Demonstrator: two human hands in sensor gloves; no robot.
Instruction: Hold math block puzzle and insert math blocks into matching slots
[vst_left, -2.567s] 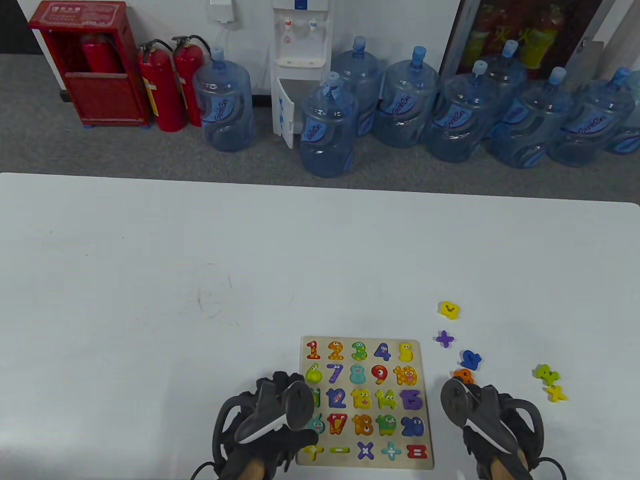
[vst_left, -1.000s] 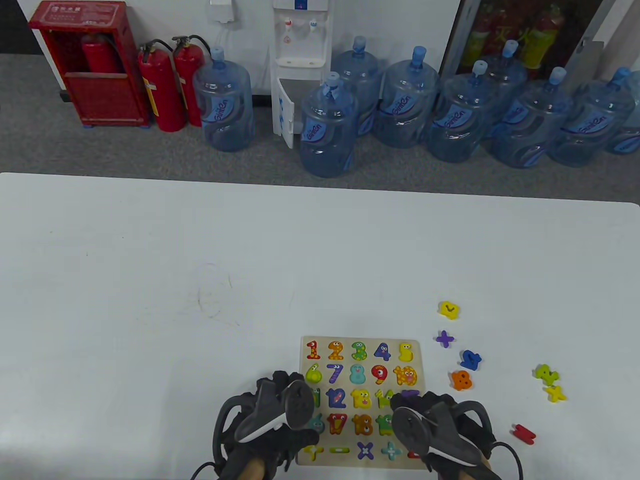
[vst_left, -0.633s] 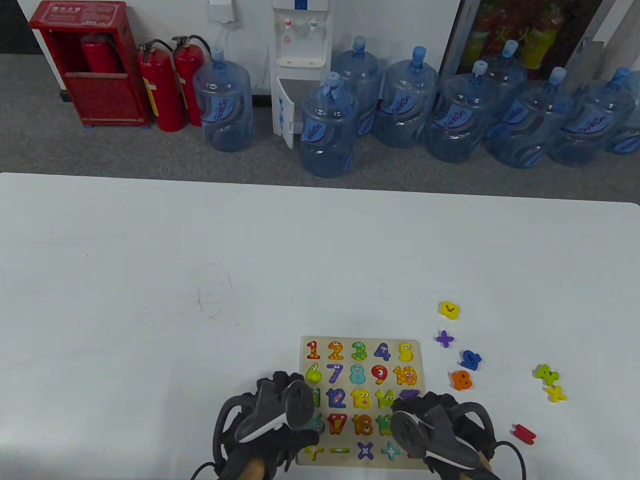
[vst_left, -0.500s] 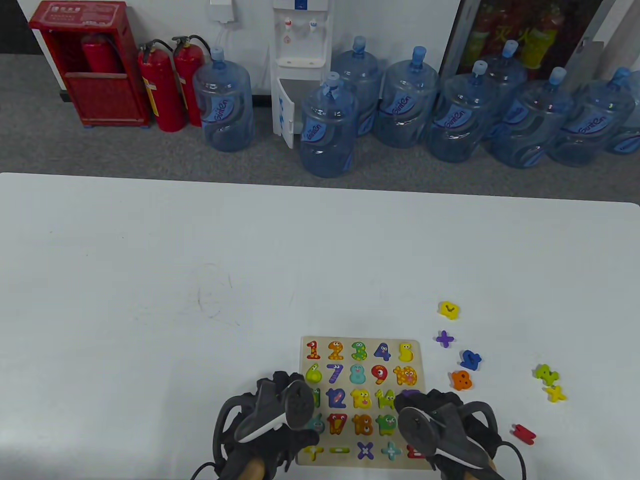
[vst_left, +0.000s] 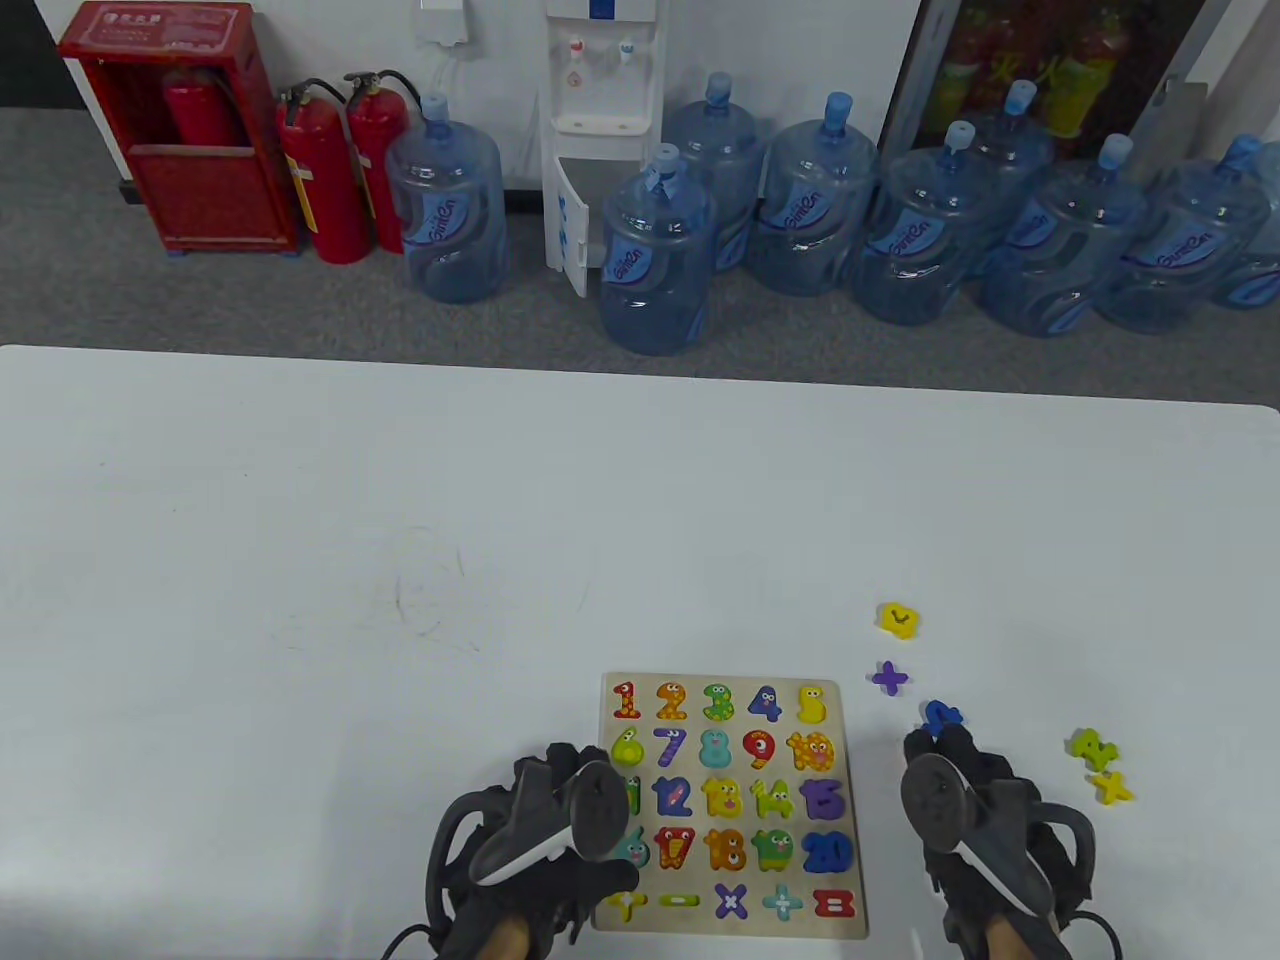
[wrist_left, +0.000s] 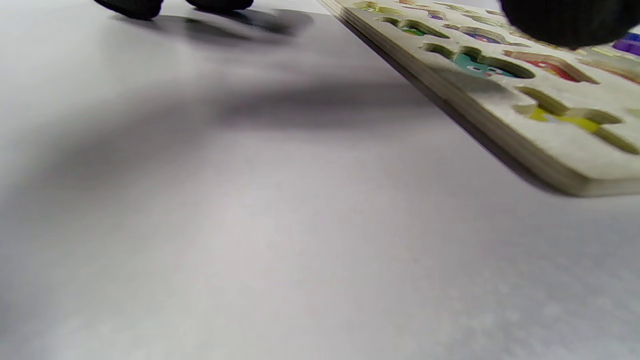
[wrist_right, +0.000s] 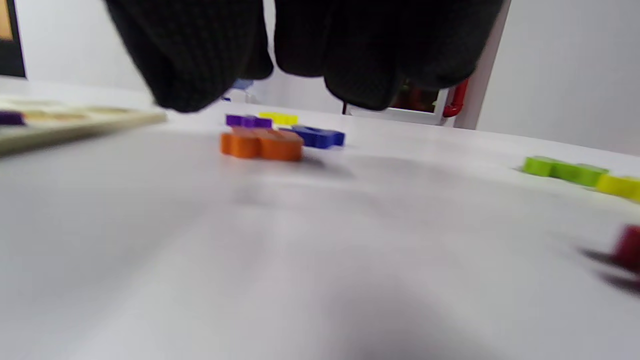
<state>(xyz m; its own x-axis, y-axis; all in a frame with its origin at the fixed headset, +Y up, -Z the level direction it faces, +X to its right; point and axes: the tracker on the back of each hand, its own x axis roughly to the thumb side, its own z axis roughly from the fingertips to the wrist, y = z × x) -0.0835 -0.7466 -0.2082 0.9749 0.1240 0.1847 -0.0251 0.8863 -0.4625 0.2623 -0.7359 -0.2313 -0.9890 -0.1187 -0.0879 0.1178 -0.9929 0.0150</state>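
Note:
The wooden number puzzle board (vst_left: 722, 681) lies flat near the table's front edge, its slots showing coloured numbers and signs. My left hand (vst_left: 568, 792) rests at the board's left edge, thumb (wrist_left: 570, 20) on top of the board (wrist_left: 550, 165), fingertips (wrist_left: 131, 6) on the table beside it. My right hand (vst_left: 948, 762) hovers right of the board, holding nothing, its fingers (wrist_right: 360, 55) hanging above an orange block (wrist_right: 261, 143). Just beyond lie a blue block (vst_left: 940, 714), a purple plus (vst_left: 889, 679) and a yellow block (vst_left: 897, 619).
A green block (vst_left: 1092, 745) and a yellow cross (vst_left: 1112, 788) lie further right. A red block (wrist_right: 627, 247) sits on the table right of my right hand, hidden in the table view. Beyond the table's far edge stand water bottles (vst_left: 655, 265) on the floor.
My right hand has left the board's lower right corner and moved right, over the orange block, uncovering the 15, the 20 and the equals sign. My left hand has stayed put.

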